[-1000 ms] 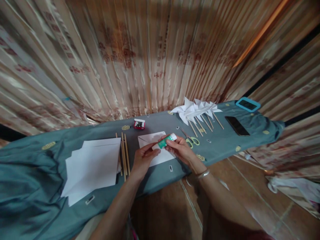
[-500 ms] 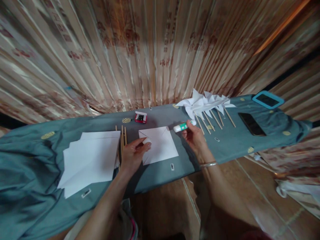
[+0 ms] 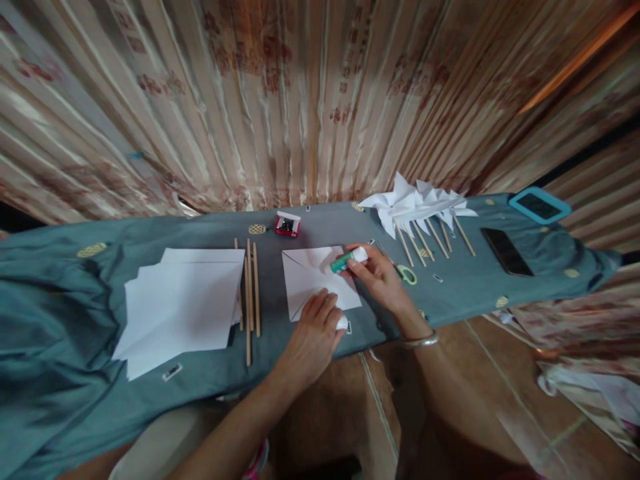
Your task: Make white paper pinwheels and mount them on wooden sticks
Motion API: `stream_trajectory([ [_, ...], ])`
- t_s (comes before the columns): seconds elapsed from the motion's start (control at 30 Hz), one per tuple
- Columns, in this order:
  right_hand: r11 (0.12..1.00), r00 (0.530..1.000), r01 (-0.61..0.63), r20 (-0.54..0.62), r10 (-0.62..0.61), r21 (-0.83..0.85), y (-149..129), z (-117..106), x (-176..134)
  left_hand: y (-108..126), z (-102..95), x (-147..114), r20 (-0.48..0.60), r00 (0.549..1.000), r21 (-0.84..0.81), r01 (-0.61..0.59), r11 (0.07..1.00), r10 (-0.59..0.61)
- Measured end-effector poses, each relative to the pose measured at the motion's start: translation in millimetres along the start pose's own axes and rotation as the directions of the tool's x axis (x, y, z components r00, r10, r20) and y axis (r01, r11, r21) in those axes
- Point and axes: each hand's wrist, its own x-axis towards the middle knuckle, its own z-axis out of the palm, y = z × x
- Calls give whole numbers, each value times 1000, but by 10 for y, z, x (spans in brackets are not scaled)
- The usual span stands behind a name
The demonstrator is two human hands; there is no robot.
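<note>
A square white paper [image 3: 310, 270] with diagonal crease lines lies flat on the cloth in front of me. In my right hand [image 3: 383, 283] is a green and white glue stick [image 3: 343, 262], tilted with its lower end over the paper's upper right part. My left hand [image 3: 313, 333] rests on the paper's lower edge, its fingers on the sheet. A small white glue stick cap [image 3: 342, 323] shows beside the thumb of that hand, held there. Exactly where the glue tip meets the paper is too blurred to tell.
Left of the paper lie several wooden sticks [image 3: 257, 290] and a stack of white sheets [image 3: 185, 300]. Behind it sits a small red box [image 3: 287, 225]. To the right are scissors [image 3: 407, 275], several paper pinwheels [image 3: 415, 207], a dark phone [image 3: 506, 252] and a blue-framed device [image 3: 540, 205].
My left hand has moved right with the cap, from the paper's left side to its lower edge. The right hand brought the glue stick left over the paper, uncovering the scissors.
</note>
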Motion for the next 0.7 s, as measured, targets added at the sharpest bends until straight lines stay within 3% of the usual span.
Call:
stream_trajectory([
  [0.27, 945, 993, 76, 109, -44, -319, 14, 57, -2, 33, -46, 32, 30, 1000, 49, -3, 999, 1],
  [0.7, 876, 986, 129, 155, -64, -465, 22, 107, 8, 59, -53, 40, 40, 999, 84, -1, 996, -3],
])
